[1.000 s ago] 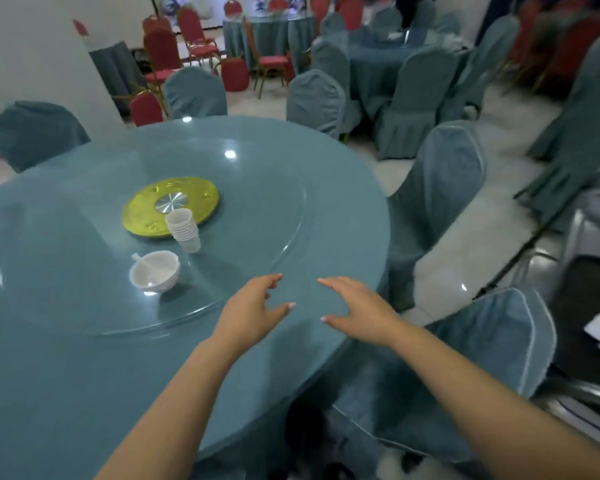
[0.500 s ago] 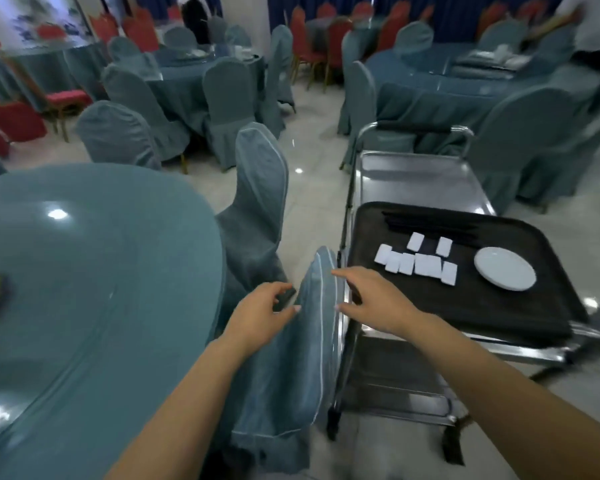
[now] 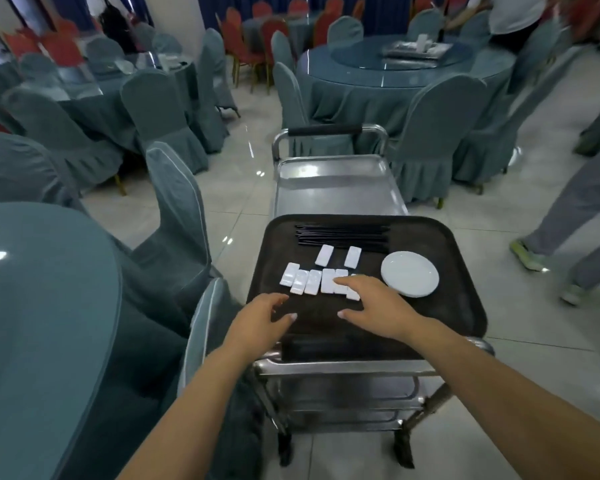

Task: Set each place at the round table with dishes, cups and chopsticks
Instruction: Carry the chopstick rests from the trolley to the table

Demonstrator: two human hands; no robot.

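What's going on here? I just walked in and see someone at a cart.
A person is reaching over a dark tray on a metal cart beside the round table. The right hand is over a row of small white rests; the left hand hovers open at the tray's near edge. Black chopsticks and a white plate lie untouched.

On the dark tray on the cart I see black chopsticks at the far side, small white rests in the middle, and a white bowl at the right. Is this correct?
Not quite. In the head view the white thing at the right of the dark tray is a flat white plate, not a bowl. The black chopsticks at the far side and the small white rests in the middle are as you say.
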